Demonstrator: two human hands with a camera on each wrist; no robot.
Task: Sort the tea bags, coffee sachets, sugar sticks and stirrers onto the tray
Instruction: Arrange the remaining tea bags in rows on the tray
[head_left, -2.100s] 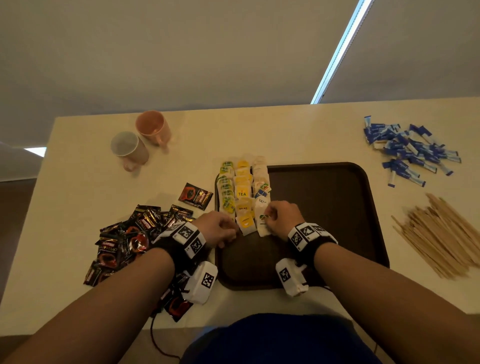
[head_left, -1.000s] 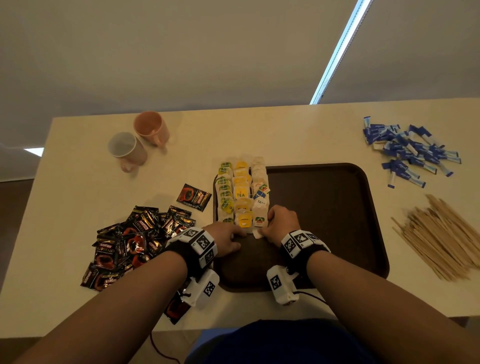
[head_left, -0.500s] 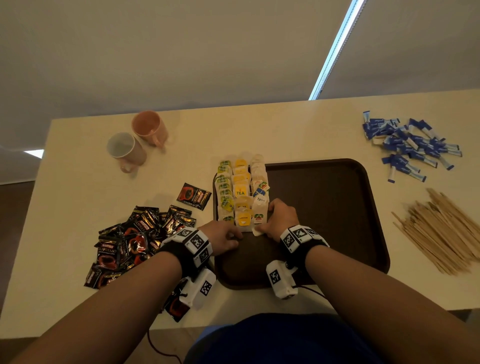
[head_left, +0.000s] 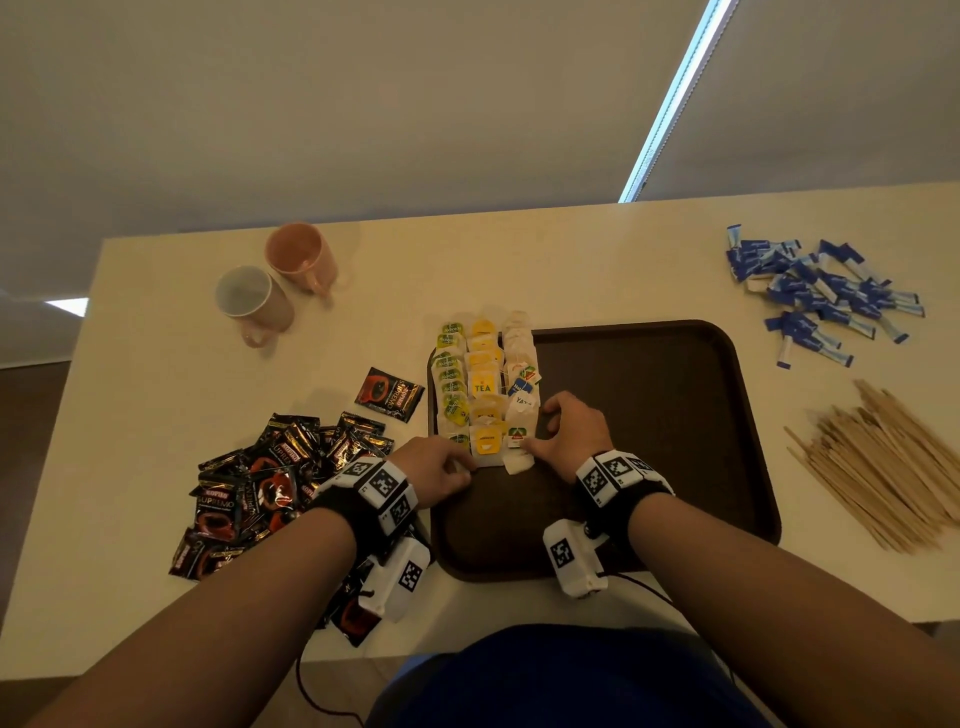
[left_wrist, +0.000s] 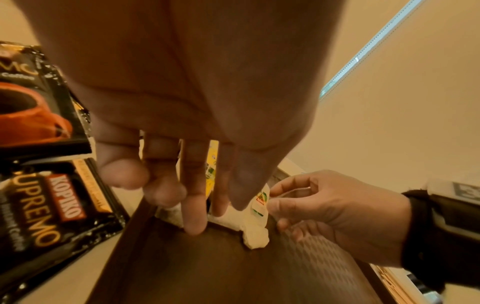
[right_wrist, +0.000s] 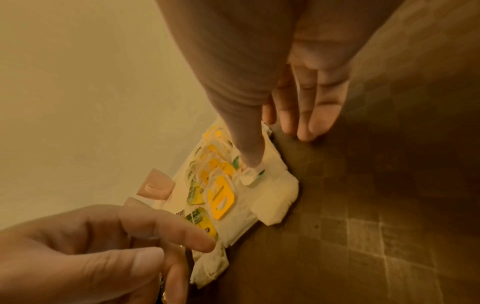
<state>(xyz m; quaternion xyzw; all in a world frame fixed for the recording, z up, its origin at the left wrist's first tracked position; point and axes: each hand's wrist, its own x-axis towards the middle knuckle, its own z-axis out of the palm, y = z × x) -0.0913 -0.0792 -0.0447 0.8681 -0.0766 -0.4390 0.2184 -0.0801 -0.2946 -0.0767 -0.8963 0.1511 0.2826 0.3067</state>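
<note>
Tea bags (head_left: 483, 387) lie in three rows on the left part of the brown tray (head_left: 649, 415): green tags, yellow tags, and white bags. My left hand (head_left: 465, 462) is at the near end of the rows, its straight fingers (left_wrist: 194, 216) touching the bags' edge and the tray. My right hand (head_left: 545, 426) lies against the right side of the white row. Its thumb (right_wrist: 249, 144) presses on the nearest white bag's tag, and its fingers (right_wrist: 311, 115) rest flat on the tray. That nearest white tea bag (left_wrist: 255, 232) sticks out past the row's end.
A heap of black coffee sachets (head_left: 270, 483) lies left of the tray, with one sachet (head_left: 389, 393) apart. Blue sugar sticks (head_left: 821, 296) are at the far right and wooden stirrers (head_left: 883, 462) at the near right. Two mugs (head_left: 254, 299) lie at the far left.
Both hands have stayed at the near end of the tea-bag rows with only small finger shifts. The near bags now sit a little closer together.
</note>
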